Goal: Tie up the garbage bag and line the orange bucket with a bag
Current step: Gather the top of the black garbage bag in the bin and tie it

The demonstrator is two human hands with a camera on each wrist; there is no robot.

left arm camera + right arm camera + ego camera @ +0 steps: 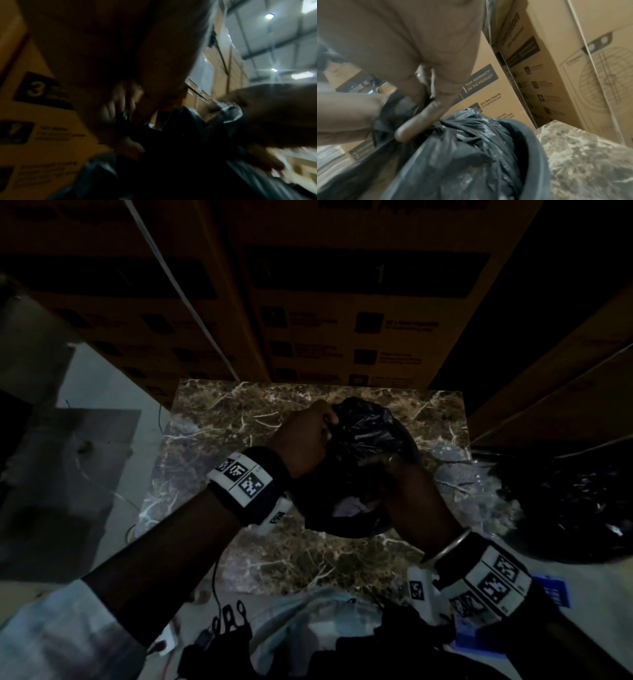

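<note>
Nearest to you: your right hand (404,491) is on the near-right edge of the black garbage bag (366,436), fingers curled into the plastic. The right wrist view shows one finger (419,121) pressed along the bunched film, so it's holding the bag, not open. Your left hand (305,440) grips the bag's gathered top on the far-left side, fist closed around it (left wrist view is blurred, but plastic sits between the fingers (120,108)). The bag sits in a dark-rimmed bin (537,146); colour can't be told in this light. Something pale (346,508) shows in the bag's opening by your right hand. The bin stands mid-way on a marble slab (274,559). A second heap of black plastic (575,508) lies right of the slab. Cardboard boxes (342,320) are stacked at the far side.
</note>
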